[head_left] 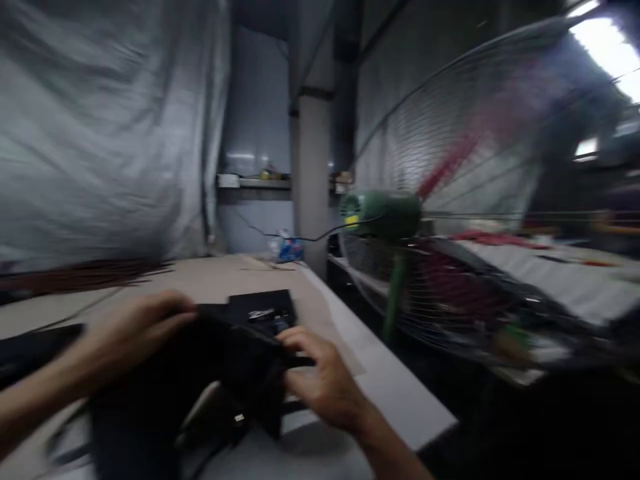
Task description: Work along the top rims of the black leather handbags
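My left hand (131, 333) grips the top left of a black fabric piece (200, 373) held over the table (350, 347), fingers curled around its edge. My right hand (320, 380) pinches the same fabric at its right side. Behind the hands a flat black pad (263, 308) carries small metal parts. The picture is smeared by motion.
A large green-bodied fan (385, 213) with a wire cage and red blades stands to the right of the table. A bundle of dark thin rods (85, 275) lies at the far left. A grey tarp (100, 133) hangs behind. A concrete pillar (311, 180) and a blue packet (289, 249) are at the back.
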The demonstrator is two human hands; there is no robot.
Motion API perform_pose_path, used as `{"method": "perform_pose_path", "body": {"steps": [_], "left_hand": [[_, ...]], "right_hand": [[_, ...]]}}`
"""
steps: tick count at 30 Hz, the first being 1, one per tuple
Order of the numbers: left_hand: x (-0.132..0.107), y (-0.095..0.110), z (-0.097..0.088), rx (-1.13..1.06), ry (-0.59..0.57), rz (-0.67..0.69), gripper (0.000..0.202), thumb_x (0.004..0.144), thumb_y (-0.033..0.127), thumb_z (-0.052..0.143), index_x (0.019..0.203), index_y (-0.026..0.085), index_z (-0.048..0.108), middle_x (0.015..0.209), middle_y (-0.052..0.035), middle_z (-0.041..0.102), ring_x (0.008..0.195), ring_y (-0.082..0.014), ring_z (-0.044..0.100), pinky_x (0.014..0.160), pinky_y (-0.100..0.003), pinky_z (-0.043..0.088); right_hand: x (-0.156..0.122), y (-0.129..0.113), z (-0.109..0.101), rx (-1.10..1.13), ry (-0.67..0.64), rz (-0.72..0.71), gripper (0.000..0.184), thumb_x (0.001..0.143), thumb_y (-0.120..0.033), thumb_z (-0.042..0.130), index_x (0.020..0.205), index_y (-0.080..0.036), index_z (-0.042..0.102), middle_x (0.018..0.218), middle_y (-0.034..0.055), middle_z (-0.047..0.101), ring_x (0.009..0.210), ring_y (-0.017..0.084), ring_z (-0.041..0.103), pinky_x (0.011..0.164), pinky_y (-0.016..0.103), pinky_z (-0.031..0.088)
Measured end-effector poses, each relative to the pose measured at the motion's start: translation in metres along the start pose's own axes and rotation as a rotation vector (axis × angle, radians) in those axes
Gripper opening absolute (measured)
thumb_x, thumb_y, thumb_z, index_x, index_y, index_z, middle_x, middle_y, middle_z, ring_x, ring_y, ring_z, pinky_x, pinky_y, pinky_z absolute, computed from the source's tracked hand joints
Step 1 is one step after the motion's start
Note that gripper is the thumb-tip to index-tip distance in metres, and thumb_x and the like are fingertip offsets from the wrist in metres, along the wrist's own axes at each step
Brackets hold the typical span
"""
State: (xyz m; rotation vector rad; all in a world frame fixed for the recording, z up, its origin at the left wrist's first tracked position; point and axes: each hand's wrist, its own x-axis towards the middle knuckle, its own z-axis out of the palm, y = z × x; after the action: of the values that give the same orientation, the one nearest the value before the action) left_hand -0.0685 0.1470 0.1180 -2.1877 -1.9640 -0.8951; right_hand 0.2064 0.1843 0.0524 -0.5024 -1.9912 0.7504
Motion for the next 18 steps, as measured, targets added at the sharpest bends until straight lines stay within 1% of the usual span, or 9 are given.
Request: {"method": "perform_pose_path", "body": {"steps": [1,3,4,6,9,11,14,16,18], "left_hand": [[-0.008,-0.003,-0.011,0.056,-0.006,-0.051,0.025,0.086,0.041,0.054,0.086,0.019,0.067,0.082,0.0038,0.067,0.079,-0.0153,0.06,0.077,-0.029,0.049],[-0.015,-0.006,-0.02,0.112,-0.011,-0.107,0.019,0.083,0.036,0.057,0.083,0.021,0.069,0.082,0.0017,0.069,0.076,-0.0145,0.061,0.077,-0.026,0.047],[-0.014,-0.007,-0.02,0.112,0.001,-0.115,0.017,0.082,0.033,0.058,0.084,0.021,0.069,0.086,-0.0001,0.07,0.078,-0.0147,0.061,0.078,-0.025,0.047],[-0.011,-0.005,-0.016,0.127,0.017,-0.12,0.015,0.081,0.03,0.057,0.083,0.02,0.069,0.087,-0.0018,0.07,0.082,-0.016,0.062,0.077,-0.025,0.046],[-0.01,0.001,-0.011,0.126,0.031,-0.118,0.016,0.081,0.028,0.057,0.084,0.019,0.07,0.088,-0.003,0.07,0.084,-0.0165,0.062,0.077,-0.025,0.046],[-0.011,0.002,-0.011,0.122,0.035,-0.12,0.015,0.08,0.027,0.058,0.083,0.019,0.07,0.087,-0.003,0.07,0.083,-0.0166,0.062,0.075,-0.025,0.046],[-0.012,-0.002,-0.011,0.123,0.044,-0.128,0.015,0.08,0.026,0.059,0.084,0.019,0.071,0.086,-0.0029,0.071,0.082,-0.0168,0.062,0.075,-0.025,0.045],[-0.011,-0.004,-0.011,0.132,0.046,-0.13,0.015,0.08,0.027,0.059,0.085,0.019,0.071,0.086,-0.0032,0.071,0.082,-0.0168,0.062,0.074,-0.026,0.045],[-0.01,-0.003,-0.01,0.147,0.043,-0.133,0.015,0.08,0.027,0.06,0.086,0.019,0.071,0.086,-0.0036,0.071,0.081,-0.0169,0.062,0.073,-0.026,0.045]], "right_hand": [[-0.001,0.0,-0.001,-0.003,-0.029,0.032,0.022,0.072,-0.016,0.064,0.093,-0.022,0.064,0.106,0.003,0.067,0.102,0.019,0.061,0.091,0.03,0.048],[0.0,0.009,-0.001,-0.042,-0.09,0.052,0.024,0.077,-0.023,0.062,0.102,-0.025,0.062,0.119,0.004,0.061,0.112,0.021,0.056,0.098,0.035,0.045],[0.001,0.016,-0.001,-0.057,-0.102,0.052,0.026,0.079,-0.029,0.061,0.105,-0.027,0.062,0.123,0.0047,0.059,0.115,0.023,0.054,0.099,0.038,0.045],[0.001,0.028,0.0,-0.079,-0.134,0.048,0.032,0.079,-0.038,0.061,0.11,-0.03,0.06,0.129,0.0056,0.055,0.12,0.028,0.051,0.1,0.044,0.044],[-0.003,0.035,0.0,-0.064,-0.146,0.071,0.039,0.08,-0.044,0.06,0.117,-0.033,0.055,0.135,0.006,0.05,0.123,0.03,0.048,0.1,0.045,0.045],[-0.002,0.031,0.001,-0.024,-0.123,0.102,0.038,0.082,-0.045,0.057,0.118,-0.032,0.054,0.136,0.0069,0.048,0.121,0.029,0.05,0.098,0.043,0.047],[0.006,0.013,0.01,0.004,-0.079,0.097,0.036,0.081,-0.047,0.057,0.113,-0.029,0.056,0.132,0.0093,0.051,0.115,0.03,0.054,0.094,0.042,0.05],[0.014,-0.001,0.018,-0.042,-0.061,0.085,0.035,0.078,-0.048,0.06,0.105,-0.026,0.058,0.122,0.0088,0.057,0.109,0.029,0.058,0.091,0.041,0.051],[0.021,-0.012,0.025,-0.121,-0.042,0.104,0.031,0.077,-0.048,0.061,0.098,-0.025,0.06,0.109,0.0063,0.062,0.101,0.026,0.061,0.087,0.038,0.051]]}}
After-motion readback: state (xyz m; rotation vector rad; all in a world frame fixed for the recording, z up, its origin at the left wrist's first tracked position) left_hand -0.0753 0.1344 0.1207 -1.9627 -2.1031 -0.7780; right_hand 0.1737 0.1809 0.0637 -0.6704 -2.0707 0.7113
